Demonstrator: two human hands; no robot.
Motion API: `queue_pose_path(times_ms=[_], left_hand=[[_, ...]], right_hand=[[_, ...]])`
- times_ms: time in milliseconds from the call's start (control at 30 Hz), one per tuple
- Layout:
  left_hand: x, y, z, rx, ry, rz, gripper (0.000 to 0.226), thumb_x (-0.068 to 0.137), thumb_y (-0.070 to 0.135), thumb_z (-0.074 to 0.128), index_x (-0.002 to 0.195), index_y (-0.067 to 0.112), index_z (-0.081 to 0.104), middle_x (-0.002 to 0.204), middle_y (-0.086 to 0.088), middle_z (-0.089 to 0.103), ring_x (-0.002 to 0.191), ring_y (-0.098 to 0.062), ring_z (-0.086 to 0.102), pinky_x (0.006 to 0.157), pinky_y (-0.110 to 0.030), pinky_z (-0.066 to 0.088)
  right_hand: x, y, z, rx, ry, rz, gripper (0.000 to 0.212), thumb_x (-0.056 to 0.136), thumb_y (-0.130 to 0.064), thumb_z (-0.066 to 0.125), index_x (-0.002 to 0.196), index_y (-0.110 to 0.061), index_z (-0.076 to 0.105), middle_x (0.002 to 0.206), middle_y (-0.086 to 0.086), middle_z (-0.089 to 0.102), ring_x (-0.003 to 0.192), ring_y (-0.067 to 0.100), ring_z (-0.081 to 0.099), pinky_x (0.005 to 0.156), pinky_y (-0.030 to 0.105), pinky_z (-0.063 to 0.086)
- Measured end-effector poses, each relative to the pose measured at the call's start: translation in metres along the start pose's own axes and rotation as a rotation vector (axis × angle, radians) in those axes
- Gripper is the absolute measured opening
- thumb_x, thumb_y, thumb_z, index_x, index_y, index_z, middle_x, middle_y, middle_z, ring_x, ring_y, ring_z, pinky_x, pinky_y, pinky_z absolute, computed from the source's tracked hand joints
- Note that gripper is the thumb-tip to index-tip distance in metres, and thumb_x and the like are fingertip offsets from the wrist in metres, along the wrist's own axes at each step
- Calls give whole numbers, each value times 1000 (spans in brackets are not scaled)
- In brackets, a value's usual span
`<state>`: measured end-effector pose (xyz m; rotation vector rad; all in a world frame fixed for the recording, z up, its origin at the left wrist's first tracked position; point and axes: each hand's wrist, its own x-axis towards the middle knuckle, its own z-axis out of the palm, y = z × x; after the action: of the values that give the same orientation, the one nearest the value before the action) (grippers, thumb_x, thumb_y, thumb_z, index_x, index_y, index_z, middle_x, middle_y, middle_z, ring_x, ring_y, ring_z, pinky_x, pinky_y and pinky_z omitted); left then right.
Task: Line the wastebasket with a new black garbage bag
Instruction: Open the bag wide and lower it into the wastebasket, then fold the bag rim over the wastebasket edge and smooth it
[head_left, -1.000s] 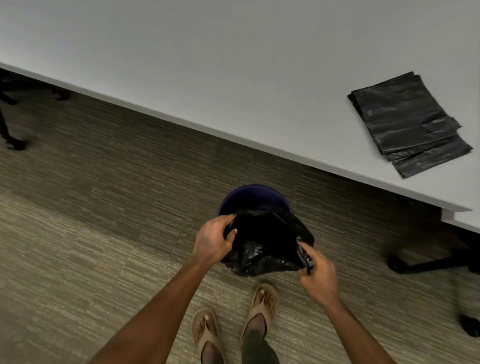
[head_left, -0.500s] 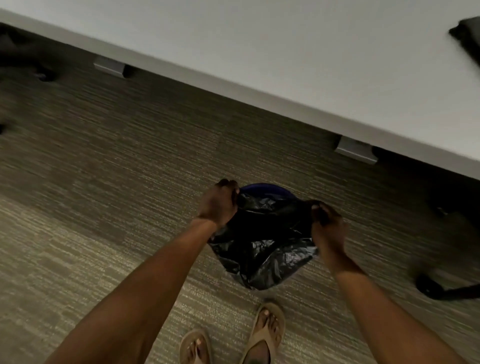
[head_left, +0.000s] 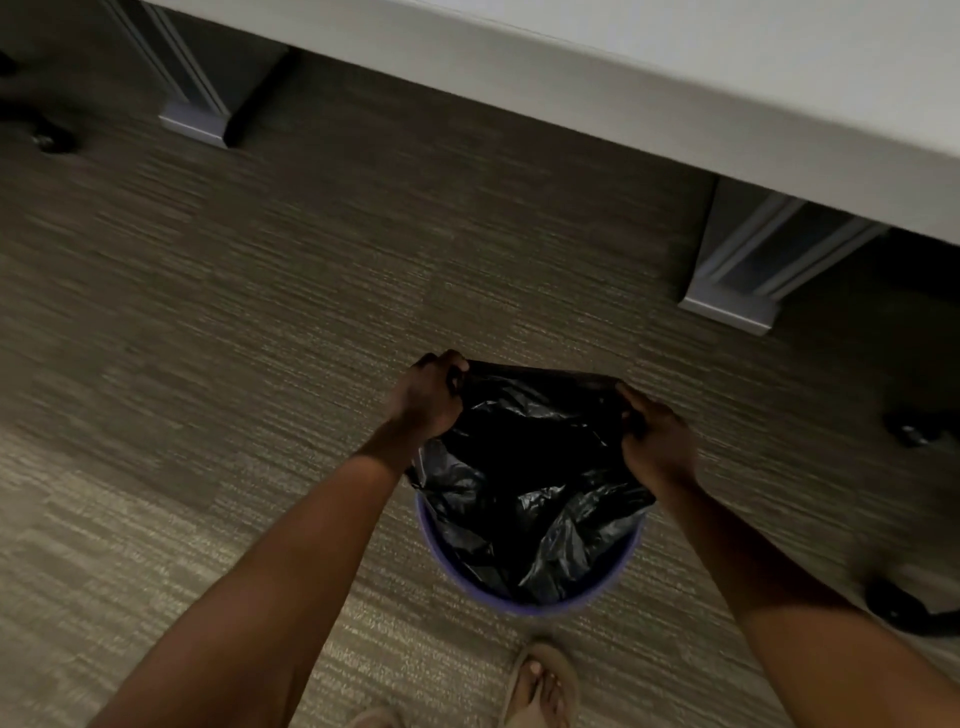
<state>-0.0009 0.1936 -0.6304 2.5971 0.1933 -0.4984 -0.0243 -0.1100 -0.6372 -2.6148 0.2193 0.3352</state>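
The bag (head_left: 524, 467), a moment ago bunched over the near side of the basket (head_left: 530, 597), now hangs inside it, mouth stretched open between both hands. The left hand (head_left: 426, 400) and right hand (head_left: 654, 441) each pinch the hem, now spread wider apart. Folding the hem over the rim looks like what remains.

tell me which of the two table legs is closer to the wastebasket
The table leg on the right of the picture, just beyond the right hand. It stands nearer the purple wastebasket than the leg at upper left.
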Motion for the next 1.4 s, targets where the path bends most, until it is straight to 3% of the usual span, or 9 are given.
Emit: queue_pose_path(times_ms=[167, 333, 500, 700, 867, 1000, 1167, 1300, 1400], left_hand=[[11, -3, 10, -35, -34, -57, 40, 100, 17, 50, 137, 26, 62, 134, -18, 64, 115, -42, 64, 90, -43, 55], [11, -25, 28, -437, -221, -384, 39, 100, 44, 55, 117, 16, 76, 125, -16, 73, 114, -35, 68, 102, -42, 54], [-21, -47, 34, -1175, -257, -565, 39, 89, 54, 69, 116, 26, 76, 128, -12, 71, 119, -38, 66, 111, -57, 49], [-72, -56, 64, -1494, -299, -467, 56, 106, 54, 43, 142, 16, 63, 146, -13, 64, 136, -36, 59, 117, -53, 42], [-89, -36, 57, -1249, -223, -428, 65, 106, 61, 16, 135, 27, 64, 125, 2, 73, 126, -25, 65, 98, -36, 56], [-94, -39, 58, -1019, -212, -378, 75, 105, 62, 7, 151, 24, 52, 150, -9, 58, 142, -31, 52, 110, -34, 44], [-95, -65, 69, -838, -226, -347, 67, 107, 61, 18, 134, 22, 66, 137, -8, 64, 131, -26, 57, 107, -37, 44], [-93, -78, 75, -650, 207, -554, 67, 110, 51, 23, 131, 4, 66, 129, -23, 69, 120, -41, 65, 99, -45, 54], [-129, -53, 59, -455, 502, -148, 44, 107, 42, 45, 128, 11, 67, 122, -14, 68, 109, -30, 65, 88, -36, 53]], right_hand=[[12, 3, 12, -153, -98, 2, 55, 104, -23, 42, 156, -41, 34, 126, 19, 59, 100, 39, 65, 77, 35, 45], [19, 9, 21, -134, -245, 145, 39, 107, -31, 38, 141, -28, 57, 135, 19, 59, 117, 41, 61, 95, 41, 47], [19, 27, 23, 390, -311, 447, 25, 100, -35, 54, 92, -21, 73, 119, 18, 72, 104, 33, 68, 90, 45, 52], [-25, 23, 15, 818, -215, 554, 42, 103, -52, 46, 102, -18, 71, 89, -2, 74, 82, 16, 71, 72, 28, 57], [-49, 32, 35, 1022, -217, 605, 72, 91, -76, 45, 120, -16, 72, 127, 13, 71, 110, 29, 70, 96, 46, 56], [-64, 32, 38, 777, -163, 627, 82, 94, -77, 18, 133, -23, 65, 137, 15, 64, 127, 38, 58, 110, 56, 45], [-71, 50, 46, 683, -101, 589, 78, 97, -74, 21, 133, -18, 62, 130, 16, 67, 124, 39, 60, 106, 50, 48], [-80, 47, 36, 479, 241, 440, 82, 98, -73, 17, 122, -8, 62, 118, 23, 66, 109, 42, 62, 92, 45, 49], [-107, 28, 14, 227, 475, 33, 60, 98, -58, 50, 125, -6, 60, 124, 16, 61, 115, 33, 55, 89, 33, 41]])
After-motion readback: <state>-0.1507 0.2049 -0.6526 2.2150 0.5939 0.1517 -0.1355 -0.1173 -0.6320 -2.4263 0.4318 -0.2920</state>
